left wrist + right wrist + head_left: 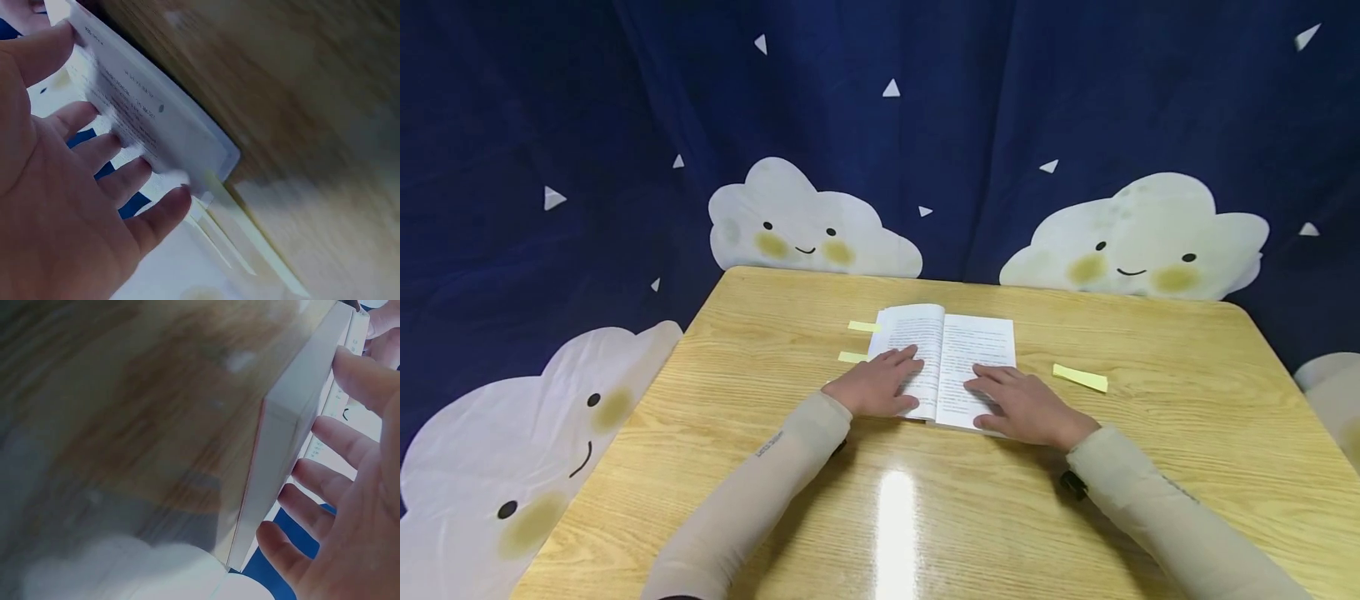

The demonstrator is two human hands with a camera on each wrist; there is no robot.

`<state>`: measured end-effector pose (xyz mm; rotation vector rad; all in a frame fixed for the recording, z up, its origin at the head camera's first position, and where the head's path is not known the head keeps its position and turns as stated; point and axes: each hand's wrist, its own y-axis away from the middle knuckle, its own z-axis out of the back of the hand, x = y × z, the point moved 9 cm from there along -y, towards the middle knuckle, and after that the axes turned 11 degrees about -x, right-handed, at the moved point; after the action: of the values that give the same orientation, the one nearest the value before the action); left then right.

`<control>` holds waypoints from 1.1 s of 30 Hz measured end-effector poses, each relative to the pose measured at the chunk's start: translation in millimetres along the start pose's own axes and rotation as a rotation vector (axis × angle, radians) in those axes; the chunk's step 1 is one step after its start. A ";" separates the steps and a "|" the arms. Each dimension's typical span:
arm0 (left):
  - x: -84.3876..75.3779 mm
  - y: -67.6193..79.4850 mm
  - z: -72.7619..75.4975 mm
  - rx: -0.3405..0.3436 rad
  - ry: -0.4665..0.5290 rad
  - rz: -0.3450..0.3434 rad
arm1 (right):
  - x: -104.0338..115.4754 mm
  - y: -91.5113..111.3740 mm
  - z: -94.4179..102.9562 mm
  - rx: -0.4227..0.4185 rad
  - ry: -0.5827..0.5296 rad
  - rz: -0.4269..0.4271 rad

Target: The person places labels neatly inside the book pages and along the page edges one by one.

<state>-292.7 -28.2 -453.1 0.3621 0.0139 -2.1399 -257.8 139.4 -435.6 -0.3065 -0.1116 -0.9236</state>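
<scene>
A navy curtain (955,125) with smiling clouds (812,221) hangs beyond the hands, behind a wood-grain table (767,350). An open book (949,358) lies beneath both hands. The left hand (880,383) rests on its left page, the right hand (1028,408) on its right, fingers spread and gripping nothing. Yellow sticky strips (852,357) jut out beyond the left hand; a loose yellow strip (1080,378) lies just beyond the right wrist.

L sleeve (756,500) & R sleeve (1176,521) both off-white w/ sm. dk lettering (769,443), blk gadget (1073,485) under R one.
</scene>
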 end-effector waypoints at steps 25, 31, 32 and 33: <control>6.2 0.7 -2.3 -0.013 -0.150 0.003 | 1.2 0.5 -0.4 0.029 -0.013 -0.043; 8.1 0.0 -5.1 0.004 -0.132 0.013 | 3.0 -2.7 1.1 0.022 -0.035 -0.045; 7.9 -0.2 -5.5 0.003 -0.128 0.011 | 3.1 -3.1 1.1 0.027 -0.045 -0.052; 7.9 -0.4 -6.3 0.007 -0.130 0.010 | 3.3 -3.4 0.9 0.033 -0.057 -0.058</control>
<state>-295.6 -33.4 -461.2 0.2259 -0.0696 -2.1497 -258.4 135.2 -433.3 -0.3010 -0.1889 -0.9695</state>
